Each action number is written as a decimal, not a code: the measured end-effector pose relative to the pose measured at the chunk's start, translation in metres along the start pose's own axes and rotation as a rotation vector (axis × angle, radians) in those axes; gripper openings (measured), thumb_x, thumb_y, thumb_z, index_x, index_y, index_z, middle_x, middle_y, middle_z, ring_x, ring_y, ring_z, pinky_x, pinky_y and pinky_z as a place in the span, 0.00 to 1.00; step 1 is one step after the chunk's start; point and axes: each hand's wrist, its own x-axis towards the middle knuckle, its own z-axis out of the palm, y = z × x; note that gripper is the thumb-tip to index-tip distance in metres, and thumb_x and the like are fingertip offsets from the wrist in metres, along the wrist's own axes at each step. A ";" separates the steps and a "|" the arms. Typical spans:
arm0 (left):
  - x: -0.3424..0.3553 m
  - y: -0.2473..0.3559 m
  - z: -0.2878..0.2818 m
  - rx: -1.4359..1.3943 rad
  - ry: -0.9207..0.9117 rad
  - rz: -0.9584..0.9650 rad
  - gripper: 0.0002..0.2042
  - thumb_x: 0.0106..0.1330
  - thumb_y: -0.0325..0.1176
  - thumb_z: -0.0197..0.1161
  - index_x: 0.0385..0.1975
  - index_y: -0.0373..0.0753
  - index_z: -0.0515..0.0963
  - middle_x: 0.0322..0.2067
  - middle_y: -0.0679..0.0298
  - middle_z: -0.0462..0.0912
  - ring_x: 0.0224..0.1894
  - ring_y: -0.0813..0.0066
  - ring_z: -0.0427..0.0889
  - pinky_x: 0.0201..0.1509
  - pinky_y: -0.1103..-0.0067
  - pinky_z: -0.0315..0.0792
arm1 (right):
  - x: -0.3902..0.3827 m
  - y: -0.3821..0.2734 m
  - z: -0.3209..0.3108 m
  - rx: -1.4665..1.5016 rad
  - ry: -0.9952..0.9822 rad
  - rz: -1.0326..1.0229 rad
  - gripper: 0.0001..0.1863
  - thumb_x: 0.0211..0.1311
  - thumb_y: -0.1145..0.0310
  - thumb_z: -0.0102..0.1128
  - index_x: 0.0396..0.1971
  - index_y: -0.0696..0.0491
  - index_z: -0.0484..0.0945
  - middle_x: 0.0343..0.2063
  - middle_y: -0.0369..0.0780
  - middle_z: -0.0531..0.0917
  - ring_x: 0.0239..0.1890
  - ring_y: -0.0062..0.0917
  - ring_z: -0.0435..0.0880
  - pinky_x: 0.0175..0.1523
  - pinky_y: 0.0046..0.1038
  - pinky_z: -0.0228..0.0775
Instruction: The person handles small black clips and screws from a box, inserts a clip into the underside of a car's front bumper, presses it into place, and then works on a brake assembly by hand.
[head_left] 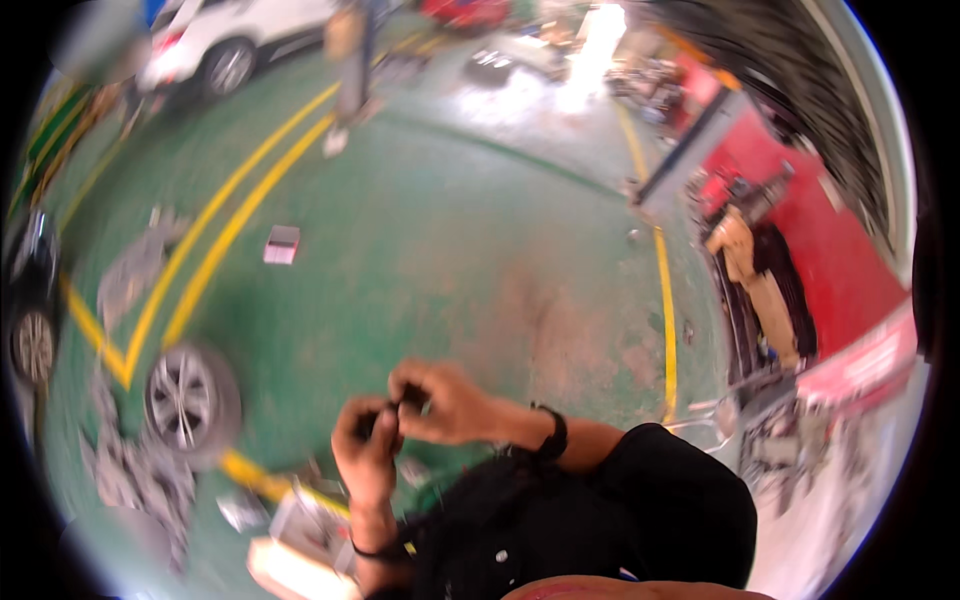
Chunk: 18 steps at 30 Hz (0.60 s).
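My left hand [364,455] and my right hand [442,402] meet in front of my body, low in the view. Both have curled fingers, with the thumb and fingertips close together. A small dark thing shows between them, too blurred and covered for me to name. The fingertips of the two hands touch or nearly touch around it. A black band [553,432] circles my right wrist, and a thin dark band [378,552] my left.
A wheel with a tyre [184,398] lies on the green floor to my left. Below it are an open carton [300,572] and grey crumpled sheeting [135,480]. A small box [282,245] sits ahead. Parts line the red wall [830,240] at right; a white car [235,40] stands far left.
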 end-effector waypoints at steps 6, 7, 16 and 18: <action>0.032 -0.014 0.007 0.036 -0.035 0.156 0.06 0.68 0.29 0.62 0.30 0.37 0.74 0.19 0.73 0.71 0.17 0.89 0.60 0.19 0.88 0.52 | 0.002 0.000 -0.007 0.106 0.088 -0.009 0.10 0.59 0.71 0.62 0.37 0.56 0.71 0.23 0.39 0.74 0.23 0.19 0.72 0.28 0.25 0.68; 0.038 -0.012 0.014 0.054 -0.064 0.156 0.05 0.68 0.28 0.62 0.30 0.36 0.75 0.19 0.73 0.71 0.17 0.89 0.60 0.20 0.88 0.52 | -0.003 -0.005 -0.016 0.096 0.111 -0.042 0.09 0.62 0.73 0.61 0.38 0.57 0.71 0.26 0.37 0.75 0.25 0.17 0.73 0.31 0.24 0.70; 0.104 0.034 0.128 0.225 -0.438 0.142 0.06 0.66 0.26 0.65 0.28 0.34 0.76 0.17 0.72 0.71 0.19 0.88 0.64 0.23 0.86 0.56 | -0.011 -0.023 -0.123 0.447 0.270 -0.070 0.10 0.65 0.73 0.65 0.43 0.56 0.75 0.35 0.35 0.80 0.37 0.18 0.82 0.37 0.22 0.74; 0.120 0.051 0.161 0.292 -0.559 0.262 0.07 0.67 0.29 0.66 0.30 0.34 0.77 0.18 0.73 0.72 0.20 0.88 0.65 0.23 0.86 0.57 | -0.005 -0.041 -0.152 0.392 0.362 -0.199 0.08 0.64 0.76 0.64 0.40 0.56 0.75 0.33 0.34 0.80 0.35 0.16 0.82 0.38 0.20 0.75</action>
